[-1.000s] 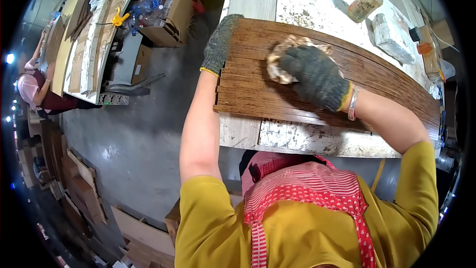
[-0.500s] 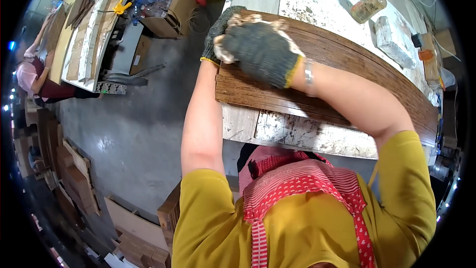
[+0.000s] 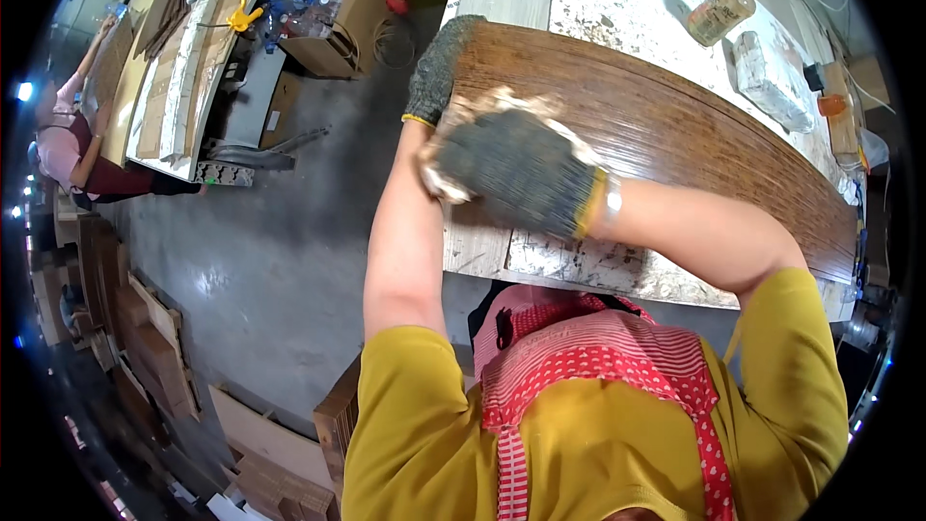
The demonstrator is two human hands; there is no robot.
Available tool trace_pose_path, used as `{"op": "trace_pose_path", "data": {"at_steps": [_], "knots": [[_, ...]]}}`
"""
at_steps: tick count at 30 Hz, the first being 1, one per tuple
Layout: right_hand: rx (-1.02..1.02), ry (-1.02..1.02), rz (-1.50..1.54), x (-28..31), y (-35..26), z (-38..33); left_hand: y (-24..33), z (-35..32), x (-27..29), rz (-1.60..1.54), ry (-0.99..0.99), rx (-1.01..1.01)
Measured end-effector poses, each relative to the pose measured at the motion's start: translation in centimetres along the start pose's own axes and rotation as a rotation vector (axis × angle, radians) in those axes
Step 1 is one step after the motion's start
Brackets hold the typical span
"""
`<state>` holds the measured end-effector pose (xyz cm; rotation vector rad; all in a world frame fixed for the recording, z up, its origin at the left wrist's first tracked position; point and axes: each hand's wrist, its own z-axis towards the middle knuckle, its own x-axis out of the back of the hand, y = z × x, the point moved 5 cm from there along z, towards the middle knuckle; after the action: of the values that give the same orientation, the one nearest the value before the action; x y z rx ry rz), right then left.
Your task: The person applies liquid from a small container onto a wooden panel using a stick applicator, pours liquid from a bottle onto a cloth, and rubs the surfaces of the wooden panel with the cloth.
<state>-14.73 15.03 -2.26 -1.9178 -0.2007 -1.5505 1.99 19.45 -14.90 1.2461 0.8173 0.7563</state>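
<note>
A long brown wood-grain board (image 3: 694, 140) lies across the worktable in front of me. My left hand (image 3: 444, 68), in a dark grey knitted glove with a yellow cuff, grips its left end near the far corner; the fingertips are partly hidden. My right hand (image 3: 521, 172), gloved the same way and blurred by motion, presses a crumpled, brown-stained pale rag (image 3: 526, 104) against the board near its left end and near edge. Folds of the rag stick out around the glove, and its underside is hidden.
The stained white worktable (image 3: 617, 265) carries a bottle with an orange cap (image 3: 721, 10) and a wrapped white block (image 3: 772, 82) behind the board. Left of me, a carton of plastic bottles (image 3: 338, 24) stands by another bench (image 3: 183, 87), where a person (image 3: 72, 150) works.
My right hand and the rag have swept toward me, from the board's far left corner to its near edge. My left hand stays at the board's left end.
</note>
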Motion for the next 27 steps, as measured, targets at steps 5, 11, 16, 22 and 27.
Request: {"op": "trace_pose_path", "data": {"at_steps": [5,11,16,22,27], "knots": [[0.017,0.023,-0.057,-0.4,-0.4,-0.1,-1.0,-0.2,0.3,0.533,-0.125,-0.077],[-0.054,0.124,-0.031,1.7,0.3,-4.0,-0.4,0.2,0.8,0.674,-0.089,-0.422],[-0.415,0.328,-0.186,2.8,5.0,-17.2,-2.6,1.2,2.4,0.517,-0.074,-0.206],[-0.268,0.380,-0.188,-0.3,4.0,-16.7,5.6,1.8,-1.0,0.953,-0.265,-0.299],[-0.277,0.460,-0.080,-0.8,6.0,-20.6,11.7,1.0,-14.4,1.409,-0.209,-0.568]]}}
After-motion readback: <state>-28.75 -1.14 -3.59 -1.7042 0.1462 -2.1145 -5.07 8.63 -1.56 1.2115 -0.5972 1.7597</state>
